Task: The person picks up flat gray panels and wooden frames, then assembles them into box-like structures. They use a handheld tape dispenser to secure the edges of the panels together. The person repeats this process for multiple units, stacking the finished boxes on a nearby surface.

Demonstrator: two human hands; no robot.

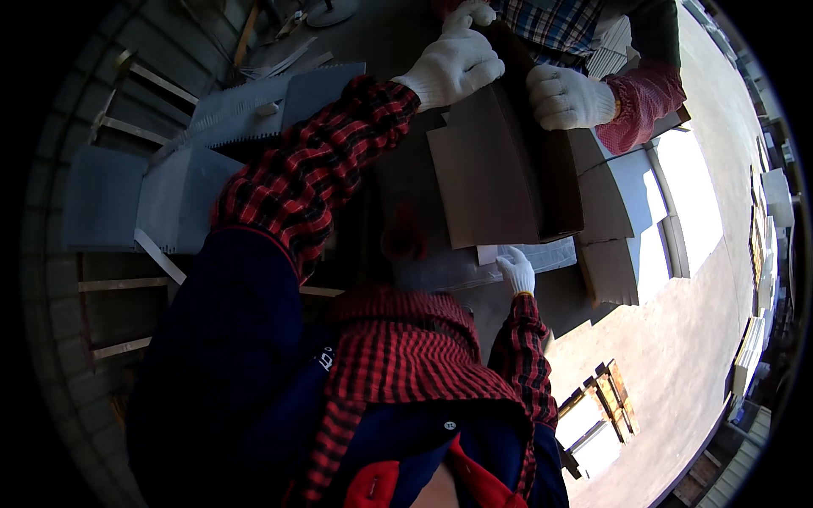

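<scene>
**Cardboard box held at two ends**

A brown cardboard box (500, 169) is seen in the upper middle of the view, standing open with its flaps spread, and it is gripped by the left hand (453, 66) at its upper edge. That hand is gloved in white; its fingers are curled over the cardboard, closed on the edge. The left sleeve (313, 182), in red and black check, is stretched from the lower left up to the box.

The right hand (517, 271), also in a white glove, is placed below the box, on a pale sheet (542, 254) that lies at the box's lower edge. Its fingers are pointed upward and held together against the sheet (whether the sheet is pinched or only pressed cannot be told).

A second gloved hand (567, 97), belonging to a co-worker, is closed on the far right side of the box's top, just beside the left hand. The co-worker's red patterned sleeve (648, 102) and checked shirt (550, 25) are seen at the upper edge.

More flat cardboard pieces (610, 262) are stacked to the right of the box, touching it. Grey corrugated sheets (178, 182) are laid out at the left, over wooden slats (110, 284). A concrete floor (677, 356) is lit by sun at the right.
</scene>
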